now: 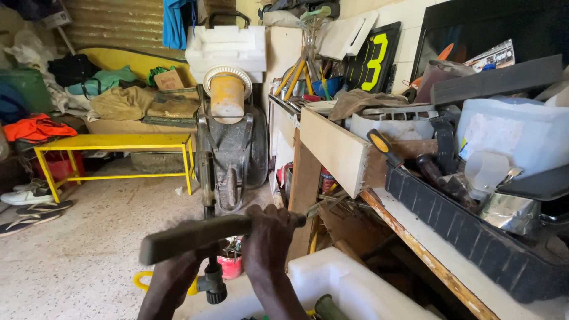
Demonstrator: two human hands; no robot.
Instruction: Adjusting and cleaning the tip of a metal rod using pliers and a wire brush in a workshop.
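1. Two hands grip one dark bar (pixel 195 236): right hand (pixel 269 234) has its fingers wrapped round it; left hand (pixel 172 278) holds beneath.
2. Black tray (pixel 474 243) on the counter (pixel 415 228) holds tools.
3. White foam box (pixel 338 284) below holds a green bottle (pixel 328 308).

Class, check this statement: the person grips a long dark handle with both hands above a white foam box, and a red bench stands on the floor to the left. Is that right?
Not quite: the bench is yellow, not red, as the head view shows. The rest holds: the left hand and right hand grip the long dark handle above the white foam box, and the bench stands on the floor to the left.
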